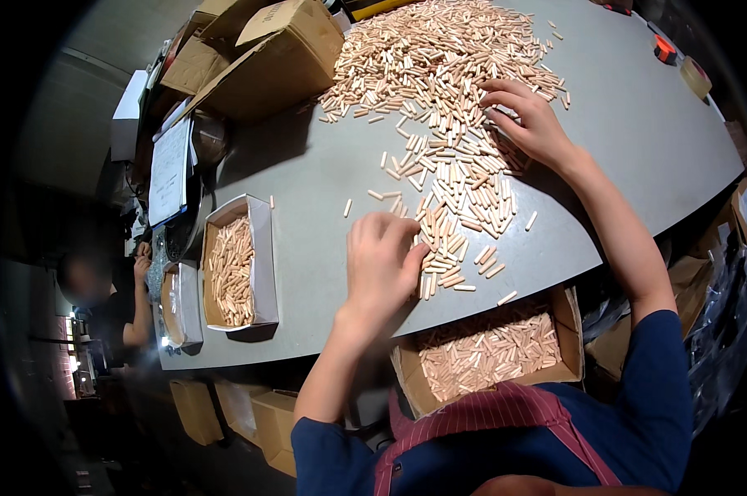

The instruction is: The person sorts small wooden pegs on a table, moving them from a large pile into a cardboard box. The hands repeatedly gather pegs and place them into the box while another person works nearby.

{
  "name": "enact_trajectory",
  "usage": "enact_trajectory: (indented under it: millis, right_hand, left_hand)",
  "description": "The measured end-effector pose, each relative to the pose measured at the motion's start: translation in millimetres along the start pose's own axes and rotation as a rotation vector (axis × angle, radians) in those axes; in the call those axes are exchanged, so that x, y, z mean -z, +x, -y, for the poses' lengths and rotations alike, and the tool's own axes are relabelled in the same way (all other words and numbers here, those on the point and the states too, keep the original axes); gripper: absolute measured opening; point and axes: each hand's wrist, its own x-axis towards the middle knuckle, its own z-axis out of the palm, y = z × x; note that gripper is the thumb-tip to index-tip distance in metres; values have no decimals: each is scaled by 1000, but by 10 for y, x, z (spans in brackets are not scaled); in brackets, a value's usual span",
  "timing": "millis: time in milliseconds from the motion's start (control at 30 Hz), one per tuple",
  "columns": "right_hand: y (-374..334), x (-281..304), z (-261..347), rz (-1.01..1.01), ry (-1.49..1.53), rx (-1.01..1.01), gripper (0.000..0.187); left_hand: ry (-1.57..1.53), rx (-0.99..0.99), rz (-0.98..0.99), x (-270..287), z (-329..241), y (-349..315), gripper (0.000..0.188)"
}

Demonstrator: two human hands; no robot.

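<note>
Small wooden dowel pins (440,58) form a big heap at the far side of the grey table, and a looser trail of them runs toward me. My right hand (529,124) is at the heap's right edge, its fingers spread and touching the pins. Beside the left edge of the near trail is my left hand (380,263), fingers bent and thumb apart from them; its fingertips are partly hidden. Below the table's front edge, right before me, a cardboard box (570,335) holds many more dowel pins.
A white-sided box (263,264) of pins stands on the table's left, beside a smaller box (190,306). Large cardboard boxes (287,62) and a clipboard (168,178) are at far left. A tape roll (696,78) lies far right. Another person (113,306) is at left.
</note>
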Motion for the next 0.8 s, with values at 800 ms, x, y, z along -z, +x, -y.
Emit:
enact_trajectory:
  millis: [800]
  right_hand:
    - [-9, -48, -52, -10, 51, -2, 23]
  left_hand:
    - [140, -248, -98, 175, -40, -29, 15]
